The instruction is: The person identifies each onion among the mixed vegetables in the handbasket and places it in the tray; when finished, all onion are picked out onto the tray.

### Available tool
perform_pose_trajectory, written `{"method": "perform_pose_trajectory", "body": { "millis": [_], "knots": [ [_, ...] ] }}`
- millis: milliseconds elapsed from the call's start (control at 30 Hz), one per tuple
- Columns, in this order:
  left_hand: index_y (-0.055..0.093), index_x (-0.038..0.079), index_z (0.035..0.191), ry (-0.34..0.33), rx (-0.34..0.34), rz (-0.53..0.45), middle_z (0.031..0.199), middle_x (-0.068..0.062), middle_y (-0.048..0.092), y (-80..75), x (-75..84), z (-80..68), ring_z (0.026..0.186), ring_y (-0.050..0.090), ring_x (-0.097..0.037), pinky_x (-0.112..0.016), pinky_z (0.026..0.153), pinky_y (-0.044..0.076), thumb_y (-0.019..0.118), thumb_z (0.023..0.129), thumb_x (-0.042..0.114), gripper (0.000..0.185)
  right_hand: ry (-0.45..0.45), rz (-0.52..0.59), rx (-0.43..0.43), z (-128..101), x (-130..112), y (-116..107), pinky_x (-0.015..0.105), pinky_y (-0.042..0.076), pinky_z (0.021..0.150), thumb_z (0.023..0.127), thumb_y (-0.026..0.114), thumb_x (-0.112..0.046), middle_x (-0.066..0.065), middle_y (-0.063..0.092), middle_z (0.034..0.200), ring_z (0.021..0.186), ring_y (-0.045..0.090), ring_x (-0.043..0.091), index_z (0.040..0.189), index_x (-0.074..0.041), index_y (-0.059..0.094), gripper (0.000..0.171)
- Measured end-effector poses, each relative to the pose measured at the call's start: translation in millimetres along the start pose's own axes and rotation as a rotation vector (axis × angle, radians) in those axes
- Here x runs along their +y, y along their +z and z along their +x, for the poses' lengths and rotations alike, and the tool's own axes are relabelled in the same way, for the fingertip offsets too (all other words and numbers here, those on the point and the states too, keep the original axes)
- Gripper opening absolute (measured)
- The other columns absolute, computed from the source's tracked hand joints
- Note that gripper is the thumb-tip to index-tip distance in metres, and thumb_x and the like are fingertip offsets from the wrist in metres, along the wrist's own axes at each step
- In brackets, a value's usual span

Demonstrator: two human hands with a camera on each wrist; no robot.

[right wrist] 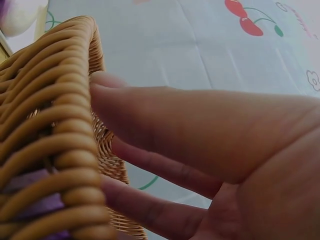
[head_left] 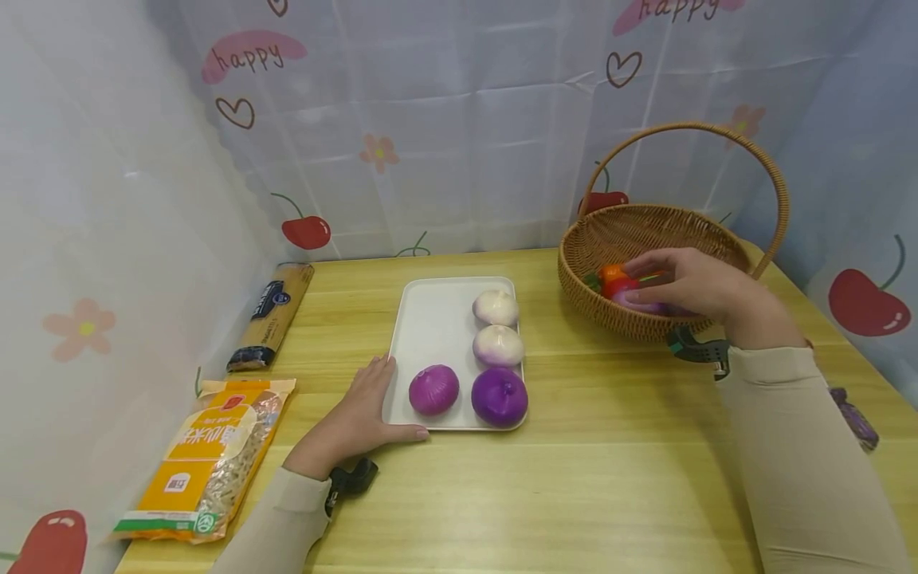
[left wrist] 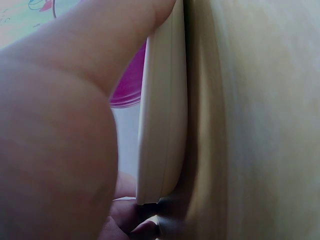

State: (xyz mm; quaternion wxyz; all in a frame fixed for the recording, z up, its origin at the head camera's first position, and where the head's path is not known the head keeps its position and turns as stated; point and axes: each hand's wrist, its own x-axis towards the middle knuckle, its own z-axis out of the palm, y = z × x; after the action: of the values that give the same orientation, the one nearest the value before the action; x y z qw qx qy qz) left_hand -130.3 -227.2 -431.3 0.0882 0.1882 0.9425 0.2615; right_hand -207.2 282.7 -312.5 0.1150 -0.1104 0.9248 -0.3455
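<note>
The right hand [head_left: 688, 285] curls its grip over a purple onion [head_left: 641, 302] inside the basket [head_left: 649, 231], far right; the left hand [head_left: 366, 414] presses flat, spread fingers against the tray [head_left: 430, 319]. Only the head view shows the tray's four onions: two purple, two whitish.

Bare wood is lying open along the near edge of the table [head_left: 574, 494] and between the tray [head_left: 437, 319] and the basket [head_left: 645, 239]. The basket's arched handle [head_left: 753, 159] is spanning its opening at the far right corner. A spaghetti pack [head_left: 271, 316] and noodle bag [head_left: 208, 458] are crowding the left edge. Curtains are closing off the far and left sides.
</note>
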Motion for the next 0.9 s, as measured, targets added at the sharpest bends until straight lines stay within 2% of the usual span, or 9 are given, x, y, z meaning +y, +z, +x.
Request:
{"method": "perform_pose_trajectory", "body": {
  "millis": [167, 333, 567, 900],
  "knots": [
    [0.018, -0.008, 0.164, 0.004, 0.002, 0.007, 0.171, -0.024, 0.015, 1.0, -1.5, 0.0, 0.158, 0.005, -0.04, -0.051, 0.126, 0.005, 0.083, 0.072, 0.076, 0.14, 0.017, -0.018, -0.021, -2.1, -2.0, 0.9, 0.053, 0.047, 0.095, 0.099, 0.077, -0.037, 0.027, 0.054, 0.145, 0.121, 0.049, 0.039, 0.145, -0.004, 0.061, 0.059],
    [0.019, -0.008, 0.164, 0.006, 0.004, 0.006, 0.171, -0.024, 0.015, 1.5, -2.2, -0.4, 0.158, 0.005, -0.04, -0.052, 0.126, 0.005, 0.083, 0.072, 0.077, 0.14, 0.004, -0.054, -0.016, -3.3, -1.7, 1.9, 0.052, 0.048, 0.092, 0.098, 0.078, -0.036, 0.026, 0.056, 0.141, 0.117, 0.051, 0.039, 0.14, -0.004, 0.064, 0.055],
    [0.019, -0.008, 0.164, 0.002, -0.001, 0.01, 0.171, -0.024, 0.015, 1.2, -2.1, -0.9, 0.158, 0.005, -0.04, -0.052, 0.126, 0.005, 0.082, 0.072, 0.077, 0.141, -0.011, -0.1, -0.014, -1.1, -2.1, 4.4, 0.054, 0.048, 0.095, 0.098, 0.078, -0.036, 0.024, 0.061, 0.137, 0.116, 0.055, 0.038, 0.137, -0.002, 0.066, 0.054],
    [0.018, -0.007, 0.165, 0.001, 0.0, 0.008, 0.171, -0.023, 0.014, -0.2, -2.4, 0.3, 0.158, 0.004, -0.039, -0.052, 0.126, 0.005, 0.082, 0.072, 0.077, 0.14, -0.046, -0.176, -0.045, 1.6, -0.8, 5.6, 0.062, 0.049, 0.098, 0.102, 0.073, -0.026, 0.027, 0.064, 0.134, 0.116, 0.059, 0.039, 0.137, 0.009, 0.064, 0.05]
  ]
}}
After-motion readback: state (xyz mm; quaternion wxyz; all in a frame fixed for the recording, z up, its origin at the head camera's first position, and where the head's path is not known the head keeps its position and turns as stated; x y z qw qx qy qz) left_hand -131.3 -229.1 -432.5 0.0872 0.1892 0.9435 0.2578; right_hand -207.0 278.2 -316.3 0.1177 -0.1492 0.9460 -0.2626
